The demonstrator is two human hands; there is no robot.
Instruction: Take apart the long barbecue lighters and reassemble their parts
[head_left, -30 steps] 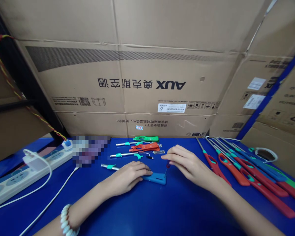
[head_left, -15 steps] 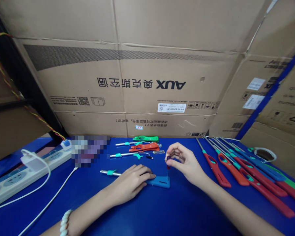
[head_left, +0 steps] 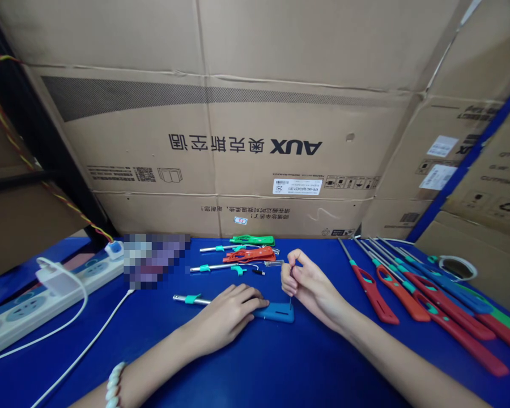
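A blue utility lighter (head_left: 276, 312) lies flat on the blue table, its metal tube (head_left: 182, 298) with a turquoise piece pointing left. My left hand (head_left: 233, 311) is closed over the middle of the lighter, pressing it to the table and hiding that part. With thumb and fingers my right hand (head_left: 308, 283) grips a small screwdriver (head_left: 290, 301). The handle is mostly covered by the fingers, while the thin shaft stands nearly upright over the right end of the blue handle. Whether its tip sits in a screw cannot be made out.
Behind lie a green lighter casing (head_left: 255, 240), an orange casing (head_left: 250, 255) and loose tubes (head_left: 212, 267). Several lighters (head_left: 454, 306) are heaped on the right. A power strip (head_left: 29, 309) with a white cable stands left. A cardboard wall (head_left: 246, 181) closes the back.
My right hand has turned about the screwdriver, its fingers now curled over the handle that showed earlier. My left hand and the blue lighter have stayed in place.
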